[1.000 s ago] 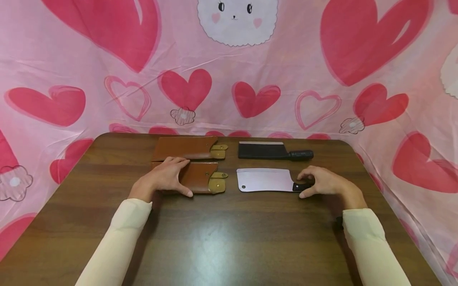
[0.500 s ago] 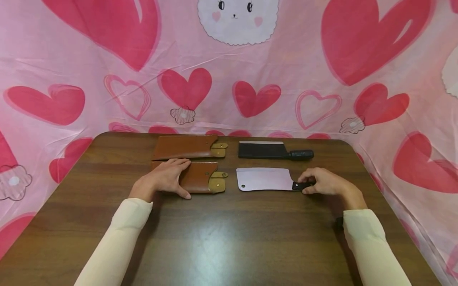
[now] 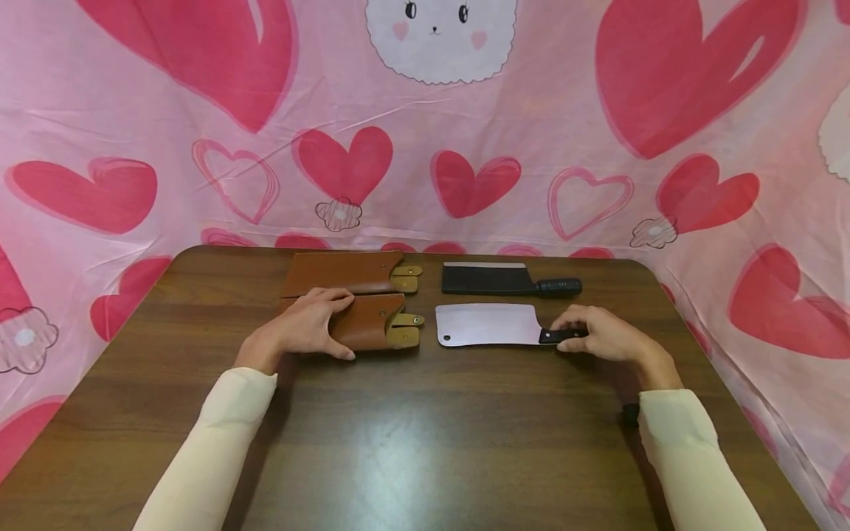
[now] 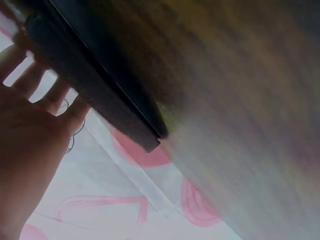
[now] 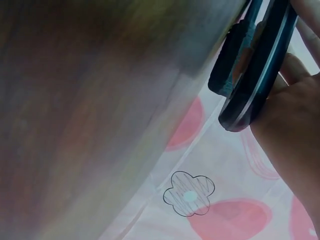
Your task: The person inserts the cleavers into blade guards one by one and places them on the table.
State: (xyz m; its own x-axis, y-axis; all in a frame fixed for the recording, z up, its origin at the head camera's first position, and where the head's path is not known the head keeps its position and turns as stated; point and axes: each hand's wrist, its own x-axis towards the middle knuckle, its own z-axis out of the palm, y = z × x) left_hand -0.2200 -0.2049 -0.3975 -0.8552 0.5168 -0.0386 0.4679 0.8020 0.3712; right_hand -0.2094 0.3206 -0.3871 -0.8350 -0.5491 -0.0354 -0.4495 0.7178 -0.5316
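Observation:
My left hand [image 3: 299,324] grips the nearer brown leather knife sheath [image 3: 361,322] across its closed end, thumb on the near edge and fingers on the far edge. Its tan snap straps point right, and the sheath looks slightly raised. In the left wrist view, the dark end of the sheath [image 4: 95,82] lies against the fingers. My right hand [image 3: 607,333] pinches the black riveted handle of a cleaver [image 3: 488,325], whose pale blade points left at the sheath's mouth, with a gap between. The right wrist view shows the cleaver's handle [image 5: 262,67] in the fingers.
Behind lie a second brown sheath [image 3: 341,272] and a black-bladed cleaver [image 3: 485,279] with a ribbed black handle. All are on a brown wooden table [image 3: 425,435] with rounded far corners. A pink heart-print cloth [image 3: 412,177] hangs behind and beside it.
My right fingers have closed on the cleaver's handle, and the cleaver has risen slightly and shifted a little left. The nearer sheath has also lifted slightly in my left hand.

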